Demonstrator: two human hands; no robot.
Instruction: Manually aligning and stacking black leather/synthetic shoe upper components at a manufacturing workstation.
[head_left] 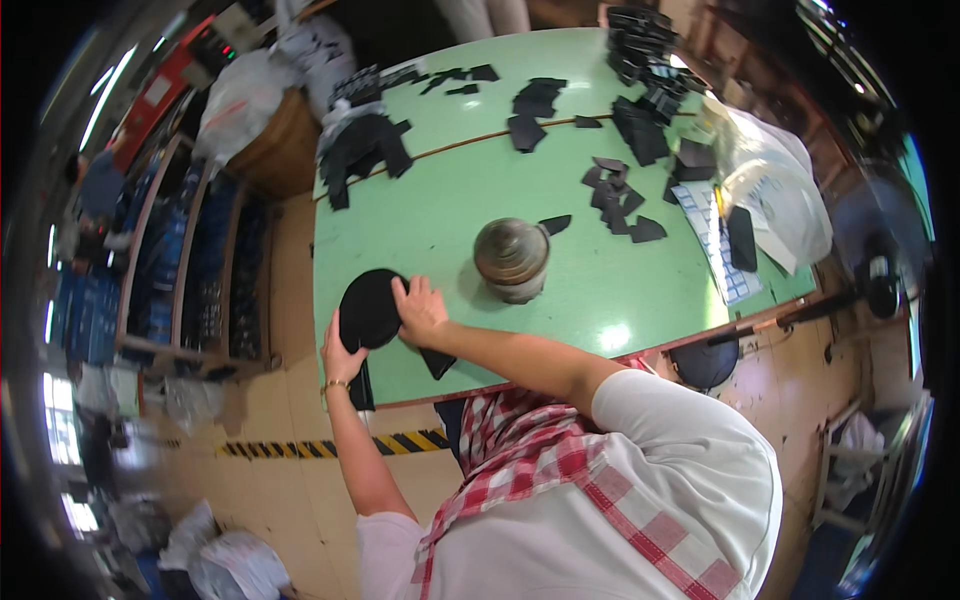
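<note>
Left hand holds the near-left rim of black round piece, thumb on top; right hand on its right edge, pinching or resting, can't tell. Piece sits between hands, over tabletop. I'd press evenly, avoid creasing the rim

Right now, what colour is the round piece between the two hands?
The round piece is black, seen best in the head view.
</note>
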